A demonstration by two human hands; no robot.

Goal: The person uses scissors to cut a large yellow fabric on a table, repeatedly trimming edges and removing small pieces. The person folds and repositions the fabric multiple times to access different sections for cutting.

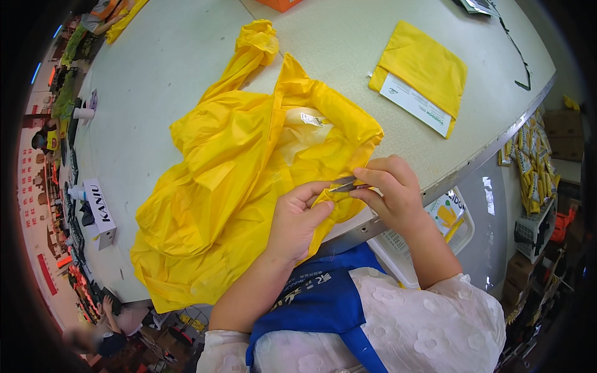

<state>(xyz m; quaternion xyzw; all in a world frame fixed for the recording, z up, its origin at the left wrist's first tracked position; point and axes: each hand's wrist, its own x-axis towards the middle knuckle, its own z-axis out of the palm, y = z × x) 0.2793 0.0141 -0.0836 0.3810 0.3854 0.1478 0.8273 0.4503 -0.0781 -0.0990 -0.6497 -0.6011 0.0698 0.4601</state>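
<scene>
A yellow raincoat (211, 193) lies crumpled over the table in front of me, its zipper and a white label showing near the collar. My left hand (293, 222) pinches an edge of the yellow fabric close to the table's near edge. In my right hand (395, 189) are small metal thread snips (343, 184), gripped between thumb and fingers. Their pointed blades reach to the bit of fabric at my left fingertips. Whether the blades touch the cloth cannot be made out.
A folded yellow pouch (426, 65) with a white card lies at the back right of the table (155, 56). On the left stands a white box (99, 214). Below the right edge is a white plastic basket (401, 258). Other people are at the far left.
</scene>
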